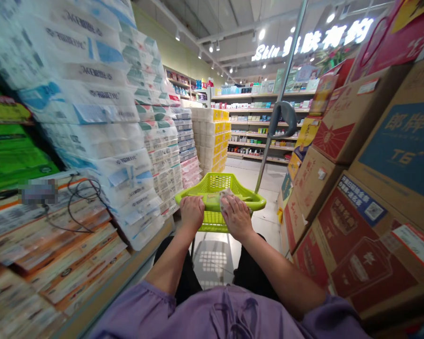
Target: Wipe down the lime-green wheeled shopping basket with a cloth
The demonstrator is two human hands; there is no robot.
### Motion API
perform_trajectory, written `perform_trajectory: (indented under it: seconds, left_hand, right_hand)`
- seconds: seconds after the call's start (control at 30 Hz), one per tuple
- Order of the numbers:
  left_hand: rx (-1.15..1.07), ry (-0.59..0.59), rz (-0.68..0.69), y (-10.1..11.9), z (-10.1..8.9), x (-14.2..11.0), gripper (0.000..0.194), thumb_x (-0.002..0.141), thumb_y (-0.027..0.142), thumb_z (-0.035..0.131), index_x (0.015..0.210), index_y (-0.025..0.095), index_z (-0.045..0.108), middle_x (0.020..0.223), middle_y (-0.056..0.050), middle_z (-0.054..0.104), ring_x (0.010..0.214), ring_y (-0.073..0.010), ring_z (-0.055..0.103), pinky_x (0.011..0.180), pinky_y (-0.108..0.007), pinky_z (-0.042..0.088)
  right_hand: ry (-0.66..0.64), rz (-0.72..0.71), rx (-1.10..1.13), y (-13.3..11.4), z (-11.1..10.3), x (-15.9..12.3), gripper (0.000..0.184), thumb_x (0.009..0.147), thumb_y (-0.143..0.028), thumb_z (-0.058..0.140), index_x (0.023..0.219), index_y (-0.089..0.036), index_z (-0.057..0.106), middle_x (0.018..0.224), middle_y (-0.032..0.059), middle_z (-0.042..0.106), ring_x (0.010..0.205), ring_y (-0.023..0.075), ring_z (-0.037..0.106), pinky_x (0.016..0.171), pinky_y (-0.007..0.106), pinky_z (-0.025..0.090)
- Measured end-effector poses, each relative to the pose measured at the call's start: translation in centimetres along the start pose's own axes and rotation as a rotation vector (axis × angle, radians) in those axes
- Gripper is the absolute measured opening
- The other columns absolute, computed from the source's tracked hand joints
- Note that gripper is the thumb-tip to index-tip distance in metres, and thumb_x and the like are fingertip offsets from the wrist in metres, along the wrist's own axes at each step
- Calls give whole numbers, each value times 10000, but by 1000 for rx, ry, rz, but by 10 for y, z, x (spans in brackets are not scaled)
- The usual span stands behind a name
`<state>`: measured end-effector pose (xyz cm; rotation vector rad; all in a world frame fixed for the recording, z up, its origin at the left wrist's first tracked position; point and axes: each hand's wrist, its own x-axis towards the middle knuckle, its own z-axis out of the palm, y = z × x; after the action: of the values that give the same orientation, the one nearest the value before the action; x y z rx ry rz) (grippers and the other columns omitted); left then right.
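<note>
A lime-green shopping cart (257, 203) with a mesh plastic basket stands in front of my knees. My left hand (192, 212) is closed round the left part of its rim-like handle. Over the middle right of the same handle lies my right hand (236, 217), fingers bent over a crumpled whitish cloth or tissue (227, 192) pressed against the plastic. Most of the cloth's underside is hidden by the fingers. A metal pole (266, 157) with a grey looped grip (282, 118) rises at the cart's right end.
Tall stacks of wrapped tissue packs (102, 94) line the left side, with a dark cable (85, 202) lying on lower packs. Cardboard boxes (353, 245) are piled close on the right. The tiled aisle (247, 172) leads ahead to stocked shelves (261, 122).
</note>
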<state>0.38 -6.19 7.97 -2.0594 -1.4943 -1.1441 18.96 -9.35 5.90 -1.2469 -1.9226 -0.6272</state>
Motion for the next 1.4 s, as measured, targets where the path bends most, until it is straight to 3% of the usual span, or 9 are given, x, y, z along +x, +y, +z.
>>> perform_trajectory:
  seconds: [0.27, 0.4, 0.47, 0.57, 0.73, 0.93, 1.17, 1.3, 1.4]
  left_hand:
    - [-85, -70, -13, 17, -3, -3, 431, 981, 281, 236, 1214, 133, 567, 1085, -124, 680, 991, -244, 585, 966, -436, 341]
    - [-146, -83, 7, 14, -14, -6, 494, 992, 350, 204, 1424, 149, 334, 1313, -147, 569, 1128, -240, 548, 938, -419, 380]
    - [-108, -128, 68, 12, -19, -6, 489, 980, 397, 283, 1411, 179, 363, 1346, -144, 541, 1179, -264, 517, 944, -443, 381]
    - [-26, -152, 119, 7, -24, -7, 434, 937, 406, 436, 1313, 198, 498, 1333, -153, 531, 1167, -297, 511, 956, -480, 385]
    - [12, 25, 31, -17, -31, -6, 324, 891, 368, 540, 1166, 224, 633, 1260, -149, 506, 1218, -325, 433, 1010, -499, 383]
    - [-45, 39, -54, -25, -24, -2, 342, 958, 251, 365, 1176, 178, 617, 1068, -116, 647, 1031, -260, 553, 954, -439, 448]
    - [135, 40, -55, -8, -11, -8, 371, 930, 411, 469, 1257, 262, 561, 1307, -113, 577, 1351, -375, 322, 1087, -687, 139]
    - [129, 95, -148, -30, -10, -6, 432, 944, 305, 407, 1336, 137, 473, 1379, -215, 471, 1342, -376, 345, 1057, -634, 293]
    - [55, 57, -72, -39, -7, -6, 468, 894, 155, 375, 1353, 79, 423, 1300, -216, 532, 1290, -323, 434, 1065, -564, 355]
  right_hand:
    - [-27, -77, 245, -33, -4, 24, 489, 945, -232, 405, 1432, -191, 404, 1395, 86, 515, 1366, 251, 357, 1106, 426, 330]
    - [-37, 15, 441, -48, -1, 39, 564, 941, -195, 322, 1500, -180, 259, 1361, 75, 552, 1274, 200, 486, 1067, 362, 398]
    - [-42, 46, 481, -42, -2, 47, 589, 919, -150, 298, 1504, -186, 244, 1348, 62, 564, 1230, 171, 524, 1037, 324, 423]
    - [-11, 67, 336, -24, -2, 49, 527, 903, -154, 362, 1428, -171, 403, 1376, 86, 534, 1294, 219, 458, 1078, 389, 361]
    - [-41, -65, 86, 1, 7, 30, 375, 942, -260, 462, 1302, -193, 542, 1301, 96, 598, 1252, 264, 481, 1050, 423, 323]
    - [14, -71, 55, -2, 20, 24, 371, 950, -256, 444, 1306, -206, 536, 1276, 84, 614, 1242, 257, 476, 1034, 400, 300]
    - [49, -53, 22, -8, 24, 24, 337, 951, -254, 446, 1267, -204, 552, 1271, 69, 617, 1216, 256, 487, 1018, 388, 289]
    - [40, -50, 42, -9, 24, 24, 341, 951, -255, 444, 1272, -207, 547, 1272, 70, 615, 1223, 253, 479, 1027, 389, 285]
    - [36, -30, 66, -9, 25, 24, 345, 950, -255, 443, 1276, -208, 544, 1273, 76, 610, 1226, 251, 474, 1035, 396, 282]
